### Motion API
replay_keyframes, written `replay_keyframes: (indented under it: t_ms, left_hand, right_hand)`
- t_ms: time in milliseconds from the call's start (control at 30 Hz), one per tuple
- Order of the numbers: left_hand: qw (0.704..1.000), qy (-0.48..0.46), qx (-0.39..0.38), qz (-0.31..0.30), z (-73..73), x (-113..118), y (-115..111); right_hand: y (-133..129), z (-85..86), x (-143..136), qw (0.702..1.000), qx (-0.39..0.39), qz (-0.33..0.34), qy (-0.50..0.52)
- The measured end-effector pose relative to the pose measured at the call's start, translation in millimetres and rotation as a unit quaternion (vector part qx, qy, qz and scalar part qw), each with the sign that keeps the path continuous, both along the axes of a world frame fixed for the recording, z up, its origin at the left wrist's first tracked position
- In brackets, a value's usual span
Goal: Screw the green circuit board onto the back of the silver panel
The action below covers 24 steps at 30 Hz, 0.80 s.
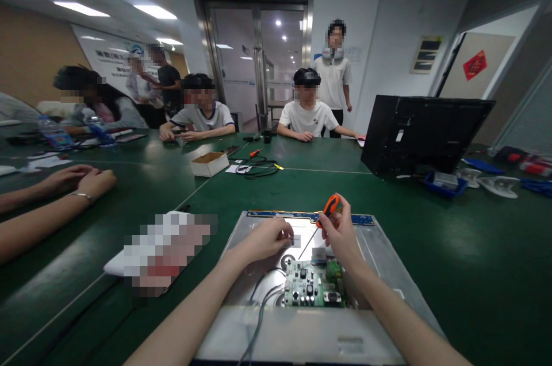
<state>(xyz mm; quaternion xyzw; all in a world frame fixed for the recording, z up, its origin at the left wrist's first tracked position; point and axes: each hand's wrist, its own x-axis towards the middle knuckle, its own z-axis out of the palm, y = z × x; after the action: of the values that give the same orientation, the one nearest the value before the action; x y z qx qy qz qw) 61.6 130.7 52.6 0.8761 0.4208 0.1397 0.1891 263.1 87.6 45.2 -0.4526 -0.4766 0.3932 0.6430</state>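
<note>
- Screwdriver (329, 208) is clamped in the right hand (340, 231), its shaft slanting down near the upper edge of the green circuit board (314, 282).
- Left hand (272, 239) curls low over the metal panel (390, 259) beneath the board; whether its fingertips pinch anything, I cannot tell.
- Step in hand seems to be screwdriver work beside the board; the next move likely calls for a steady tip.
</note>
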Motion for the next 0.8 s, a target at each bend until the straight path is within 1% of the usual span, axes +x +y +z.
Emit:
replay_keyframes:
  t_ms: [167,533,800]
  left_hand:
    - [1.0,0.014,-0.002,-0.008,0.7,1.7,-0.9]
    - [1.0,0.014,-0.016,0.012,5.8,-2.5,-1.7]
    - [0.998,-0.012,-0.065,0.023,14.8,-7.4,-1.8]
  right_hand:
    - [-0.6,0.0,0.0,1.0,0.002,0.004,-0.011]
    - [-2.0,1.5,-2.2,1.0,0.015,-0.003,-0.025]
    - [-1.5,3.3,5.9,0.999,0.027,0.0,-0.022]
